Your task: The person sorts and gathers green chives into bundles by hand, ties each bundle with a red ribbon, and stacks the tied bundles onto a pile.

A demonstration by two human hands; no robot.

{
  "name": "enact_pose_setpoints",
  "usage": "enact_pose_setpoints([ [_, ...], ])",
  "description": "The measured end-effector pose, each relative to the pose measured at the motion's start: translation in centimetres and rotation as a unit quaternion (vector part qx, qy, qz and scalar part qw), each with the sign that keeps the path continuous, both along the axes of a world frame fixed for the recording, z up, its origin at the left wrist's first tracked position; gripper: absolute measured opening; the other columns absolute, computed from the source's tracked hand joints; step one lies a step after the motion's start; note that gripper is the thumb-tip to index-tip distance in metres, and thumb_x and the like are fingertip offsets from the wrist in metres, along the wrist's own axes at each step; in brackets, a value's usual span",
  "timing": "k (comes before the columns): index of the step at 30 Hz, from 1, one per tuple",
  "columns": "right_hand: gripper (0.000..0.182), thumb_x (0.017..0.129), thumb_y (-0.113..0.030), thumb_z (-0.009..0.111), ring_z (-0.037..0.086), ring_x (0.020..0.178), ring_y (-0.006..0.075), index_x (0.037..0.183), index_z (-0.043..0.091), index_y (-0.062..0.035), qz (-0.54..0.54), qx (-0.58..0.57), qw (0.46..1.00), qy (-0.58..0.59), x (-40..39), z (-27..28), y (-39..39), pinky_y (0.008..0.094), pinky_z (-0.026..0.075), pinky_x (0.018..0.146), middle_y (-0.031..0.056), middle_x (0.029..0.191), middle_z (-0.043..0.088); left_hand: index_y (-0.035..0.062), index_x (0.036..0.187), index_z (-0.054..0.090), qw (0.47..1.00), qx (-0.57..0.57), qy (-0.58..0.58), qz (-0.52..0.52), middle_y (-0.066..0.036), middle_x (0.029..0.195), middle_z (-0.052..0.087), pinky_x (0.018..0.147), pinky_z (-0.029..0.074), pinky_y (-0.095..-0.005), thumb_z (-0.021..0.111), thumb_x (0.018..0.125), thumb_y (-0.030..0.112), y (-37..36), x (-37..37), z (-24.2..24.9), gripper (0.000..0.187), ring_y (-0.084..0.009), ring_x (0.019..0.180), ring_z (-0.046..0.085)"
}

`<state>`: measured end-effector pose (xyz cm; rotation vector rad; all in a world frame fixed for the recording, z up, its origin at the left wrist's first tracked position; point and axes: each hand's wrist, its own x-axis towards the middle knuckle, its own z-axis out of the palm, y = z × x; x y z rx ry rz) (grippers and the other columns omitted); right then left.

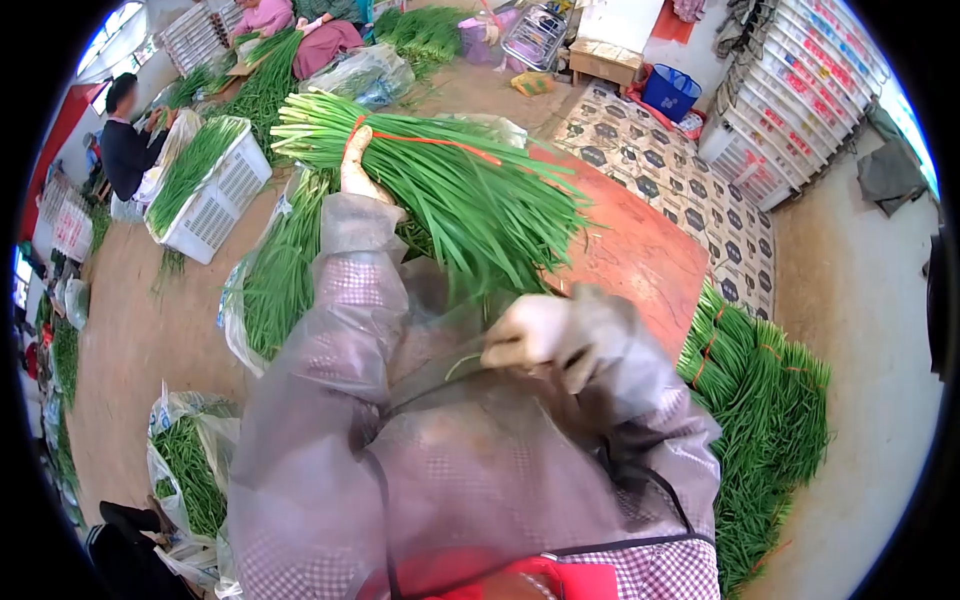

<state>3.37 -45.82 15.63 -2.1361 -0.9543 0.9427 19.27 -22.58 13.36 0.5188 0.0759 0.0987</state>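
Note:
My left hand (pixel 362 168) is stretched forward and wrapped round the stem end of a big bunch of green chives (pixel 470 200). The pale cut ends point left, and the long leaves fan out to the right. A red tie (pixel 430 143) runs across the bunch from my fingers. Close to my chest is my right hand (pixel 528 330), gloved and blurred by motion, its fingers curled together. A thin pale-green chive leaf (pixel 462 364) sticks out at those fingertips. Under the bunch's leaves lies a reddish board (pixel 640 250).
Tied chive bundles (pixel 755 420) are stacked at the right. Open bags of loose chives (pixel 190 470) stand left, near a white crate (pixel 215 215) of chives. A seated person (pixel 130 150) works beyond it, others farther back. Stacked white crates (pixel 790 100) and a blue basket (pixel 671 92) stand back right.

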Motion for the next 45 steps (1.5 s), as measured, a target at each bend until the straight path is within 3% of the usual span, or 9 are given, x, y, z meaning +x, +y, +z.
enact_pose_setpoints([
  [5, 0.021, 0.089, -0.021, 0.055, 0.06, 0.061, 0.0125, 0.089, 0.068, -0.0038, -0.318, 0.169, 0.933, -0.031, 1.5, 1.3, -3.1, 0.0291, 0.047, 0.057, 0.0063, 0.071, 0.065, 0.0099, 0.108, 0.059, 0.999, -0.018, 0.018, -0.037, -0.009, 0.106, 0.063, 0.087, 0.048, -0.0495, 0.064, 0.08, 0.027, 0.4, 0.4, -0.6, 0.033, -0.0298, 0.095, 0.06],
  [16, 0.025, 0.084, -0.029, 0.062, 0.063, 0.065, 0.0188, 0.087, 0.067, -0.005, -0.321, 0.089, 0.85, -0.407, 5.5, -1.8, 0.6, 0.0323, 0.048, 0.058, 0.0103, 0.073, 0.066, 0.0115, 0.112, 0.058, 0.999, -0.028, 0.01, -0.036, -0.009, 0.109, 0.062, 0.087, 0.048, -0.0495, 0.062, 0.082, 0.022, -0.1, 0.6, -1.3, 0.032, -0.0299, 0.097, 0.06],
  [18, 0.02, 0.086, -0.029, 0.063, 0.062, 0.063, 0.0148, 0.086, 0.069, -0.0094, -0.142, 0.32, 0.926, 0.139, 4.2, -0.8, -0.2, 0.0295, 0.049, 0.056, 0.0057, 0.073, 0.067, 0.0121, 0.11, 0.059, 0.998, 0.047, -0.019, 0.039, -0.009, 0.109, 0.062, 0.087, 0.048, -0.05, 0.064, 0.08, 0.025, -0.5, 0.4, -1.1, 0.033, -0.03, 0.096, 0.06],
  [20, 0.019, 0.089, -0.026, 0.061, 0.058, 0.062, 0.0068, 0.09, 0.069, -0.0084, 0.015, 0.17, 0.96, 0.222, 1.9, 1.3, -0.4, 0.0233, 0.047, 0.055, 0.001, 0.075, 0.066, 0.013, 0.111, 0.059, 0.998, 0.047, -0.023, 0.036, -0.009, 0.109, 0.062, 0.087, 0.048, -0.0503, 0.064, 0.079, 0.025, -0.5, 0.2, -0.6, 0.034, -0.0308, 0.097, 0.06],
  [26, 0.023, 0.088, -0.018, 0.061, 0.062, 0.07, 0.0163, 0.104, 0.066, -0.0016, -0.373, 0.319, 0.871, 0.002, 2.3, 2.9, -4.0, 0.0297, 0.052, 0.069, 0.0048, 0.074, 0.064, 0.0119, 0.109, 0.06, 0.999, 0.012, -0.013, -0.028, -0.009, 0.108, 0.063, 0.087, 0.047, -0.0515, 0.063, 0.08, 0.026, 0.4, 0.8, -1.1, 0.032, -0.0309, 0.095, 0.06],
  [29, 0.065, 0.079, -0.018, 0.068, 0.062, 0.089, 0.031, 0.137, 0.041, -0.0114, -0.334, 0.134, 0.775, -0.52, 4.9, 1.2, -1.2, 0.0377, 0.048, 0.082, 0.0144, 0.097, 0.065, 0.0121, 0.108, 0.06, 0.999, 0.034, -0.021, -0.002, -0.009, 0.106, 0.064, 0.086, 0.047, -0.0521, 0.065, 0.08, 0.025, -0.8, 1.0, -0.8, 0.032, -0.0304, 0.094, 0.061],
  [33, 0.052, 0.082, -0.017, 0.062, 0.06, 0.105, 0.0299, 0.132, 0.049, -0.0129, -0.478, -0.118, 0.859, -0.142, 11.4, -4.1, -7.1, 0.0385, 0.047, 0.089, 0.0179, 0.108, 0.064, 0.0125, 0.107, 0.061, 0.997, 0.03, 0.023, -0.068, -0.008, 0.108, 0.064, 0.087, 0.046, -0.0516, 0.069, 0.077, 0.028, -1.0, 1.0, 0.9, 0.034, -0.0305, 0.096, 0.06],
  [36, 0.027, 0.087, -0.018, 0.057, 0.066, 0.09, 0.0264, 0.112, 0.064, -0.0094, -0.427, -0.251, 0.819, -0.289, 12.7, -11.4, -15.0, 0.0364, 0.051, 0.078, 0.017, 0.096, 0.067, 0.012, 0.11, 0.062, 0.992, 0.035, 0.087, -0.079, -0.007, 0.111, 0.064, 0.092, 0.041, -0.0533, 0.07, 0.076, 0.033, 1.5, 1.4, 2.0, 0.041, -0.0307, 0.1, 0.058],
  [45, 0.024, 0.088, -0.026, 0.06, 0.053, 0.054, 0.0113, 0.091, 0.069, -0.0037, -0.616, 0.239, 0.749, -0.051, 8.9, -6.0, -14.0, 0.0276, 0.045, 0.055, 0.0012, 0.058, 0.056, 0.0111, 0.106, 0.064, 0.995, 0.043, 0.087, 0.036, -0.009, 0.107, 0.065, 0.086, 0.048, -0.0474, 0.07, 0.077, 0.036, 4.4, 7.1, -1.6, 0.039, -0.0299, 0.093, 0.061],
])
